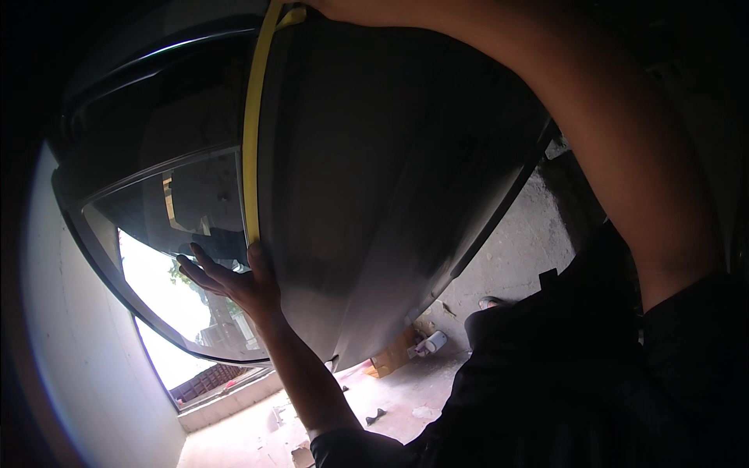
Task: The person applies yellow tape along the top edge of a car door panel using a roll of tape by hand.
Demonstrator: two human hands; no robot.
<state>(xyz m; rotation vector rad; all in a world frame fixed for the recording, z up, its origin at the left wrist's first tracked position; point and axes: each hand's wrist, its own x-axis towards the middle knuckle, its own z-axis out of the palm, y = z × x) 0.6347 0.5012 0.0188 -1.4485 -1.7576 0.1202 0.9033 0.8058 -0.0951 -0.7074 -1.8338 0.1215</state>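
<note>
A dark car body panel with a glossy window fills the middle of the view. Along the window's edge runs a strip of yellow tape, with a short loose or folded piece near its upper end. My left hand is at the strip's lower end, its thumb against the tape and its fingers spread in front of the glass. At the top edge of the picture, my right hand reaches the tape's upper end. Most of that hand is cut off, so its grip is hidden.
A pale wall stands at the left beside a bright opening. Below the panel, a cardboard box and a white cylindrical container rest on the concrete floor. A small black object lies nearer the bottom.
</note>
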